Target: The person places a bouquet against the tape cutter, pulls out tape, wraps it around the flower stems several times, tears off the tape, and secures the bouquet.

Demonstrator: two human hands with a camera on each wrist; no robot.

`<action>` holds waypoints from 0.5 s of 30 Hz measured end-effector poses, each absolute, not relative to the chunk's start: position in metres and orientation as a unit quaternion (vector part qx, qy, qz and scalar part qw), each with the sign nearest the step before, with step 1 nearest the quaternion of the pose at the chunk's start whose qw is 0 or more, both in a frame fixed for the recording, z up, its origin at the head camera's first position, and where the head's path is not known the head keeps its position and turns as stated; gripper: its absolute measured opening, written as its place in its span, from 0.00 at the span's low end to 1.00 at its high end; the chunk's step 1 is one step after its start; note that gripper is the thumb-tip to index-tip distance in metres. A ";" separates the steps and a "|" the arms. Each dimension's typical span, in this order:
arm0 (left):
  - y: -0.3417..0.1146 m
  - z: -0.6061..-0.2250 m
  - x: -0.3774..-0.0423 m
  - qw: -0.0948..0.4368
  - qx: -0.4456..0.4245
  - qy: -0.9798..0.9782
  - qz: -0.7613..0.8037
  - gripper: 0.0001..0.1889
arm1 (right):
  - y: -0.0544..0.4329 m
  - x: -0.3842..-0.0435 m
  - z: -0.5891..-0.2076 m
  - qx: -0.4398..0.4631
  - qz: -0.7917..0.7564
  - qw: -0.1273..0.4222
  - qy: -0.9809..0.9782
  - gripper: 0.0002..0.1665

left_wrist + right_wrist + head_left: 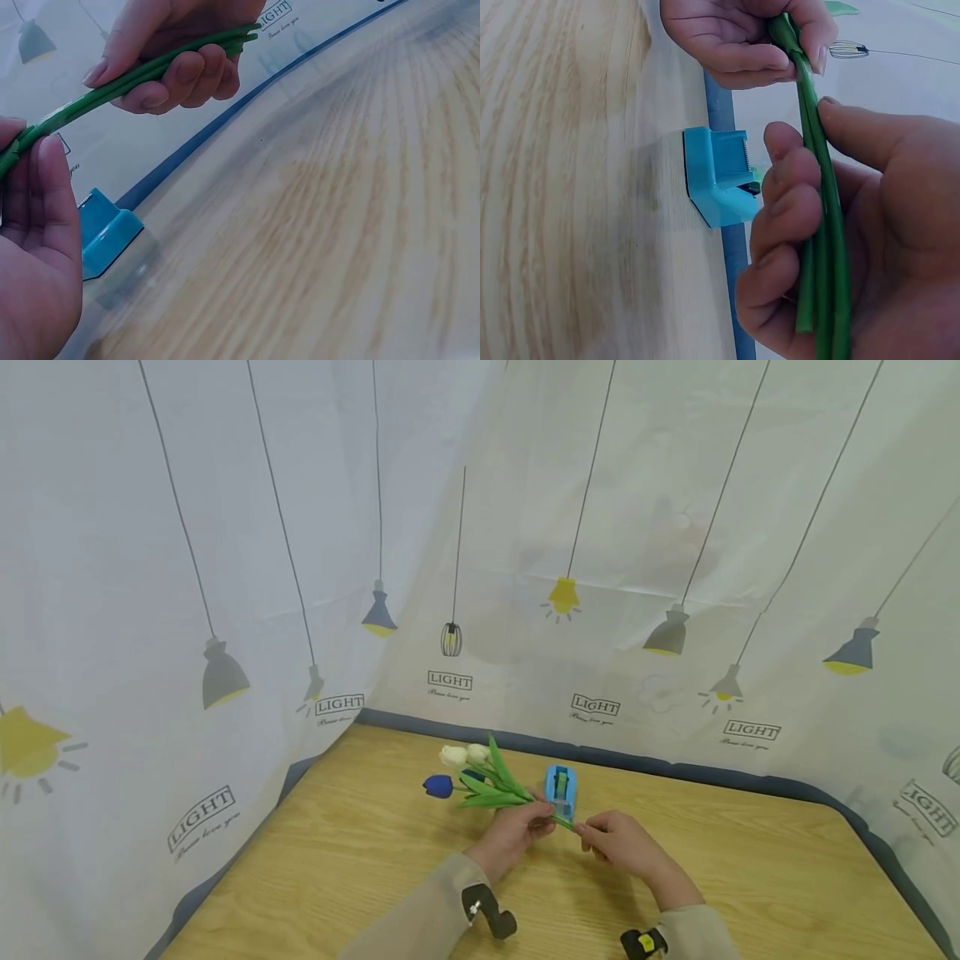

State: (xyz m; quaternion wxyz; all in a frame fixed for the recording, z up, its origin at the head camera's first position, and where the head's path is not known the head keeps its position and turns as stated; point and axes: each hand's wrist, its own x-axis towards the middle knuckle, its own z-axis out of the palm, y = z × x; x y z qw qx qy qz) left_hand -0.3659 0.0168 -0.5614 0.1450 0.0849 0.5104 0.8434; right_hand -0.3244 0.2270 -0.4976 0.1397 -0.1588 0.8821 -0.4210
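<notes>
A small bunch of artificial tulips, with white and blue heads and green leaves, is held over the table in the head view. My left hand pinches the stems just below the leaves. Lower down, the fingers of my right hand curl round the green stems, whose cut ends run past the palm. A shiny patch, like clear tape, shows on the stems between both hands. Behind the hands stands a blue tape dispenser with a toothed cutting edge, its front partly overlapped by the bunch in the head view.
The wooden table has a dark blue strip along its back edge. White curtains printed with hanging lamps surround it at the back and sides. Black camera straps sit on both sleeved wrists.
</notes>
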 end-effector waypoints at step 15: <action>0.014 -0.560 -0.366 0.159 0.113 0.519 0.832 0.07 | 0.227 -0.324 -0.505 -0.125 -0.473 0.207 0.847 0.38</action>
